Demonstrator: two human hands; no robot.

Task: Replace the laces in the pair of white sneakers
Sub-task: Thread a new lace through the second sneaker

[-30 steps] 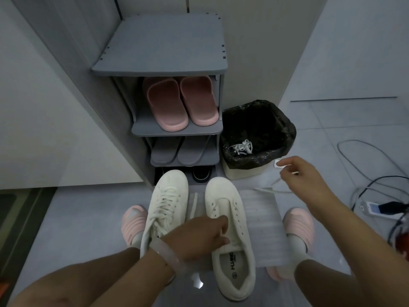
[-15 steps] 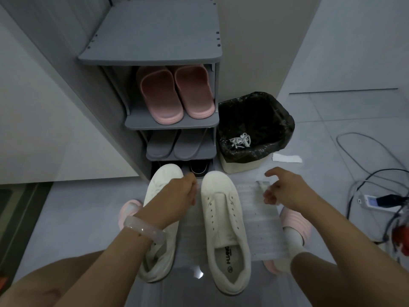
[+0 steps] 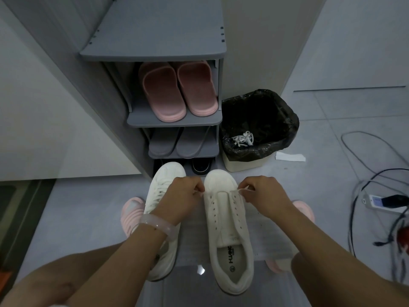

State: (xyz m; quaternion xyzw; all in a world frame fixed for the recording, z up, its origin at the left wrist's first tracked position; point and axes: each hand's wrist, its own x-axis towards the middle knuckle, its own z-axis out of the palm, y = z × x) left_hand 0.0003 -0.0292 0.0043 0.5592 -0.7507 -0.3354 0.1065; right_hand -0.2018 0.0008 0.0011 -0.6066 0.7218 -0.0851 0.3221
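Two white sneakers stand side by side on the floor, toes away from me. The left sneaker (image 3: 162, 189) is laced, and my left forearm covers much of it. The right sneaker (image 3: 225, 227) shows bare eyelets along most of its length. A white lace (image 3: 240, 191) runs across its front eyelets. My left hand (image 3: 181, 196) pinches one end of that lace at the shoe's left side. My right hand (image 3: 265, 193) pinches the other end at the right side. A tangle of old white laces (image 3: 243, 138) lies in the black-lined bin (image 3: 283, 120).
A grey shoe rack (image 3: 177, 52) with pink slippers (image 3: 179, 89) and grey slippers stands straight ahead. A white paper strip (image 3: 290, 156) lies right of the bin. Cables and a power strip (image 3: 380, 202) lie on the right floor. A translucent sheet (image 3: 270, 235) lies under the shoes.
My left hand moved from the right sneaker's tongue up to its toe end. My right hand came in from near the bin, and both now hold the lace across the front eyelets.
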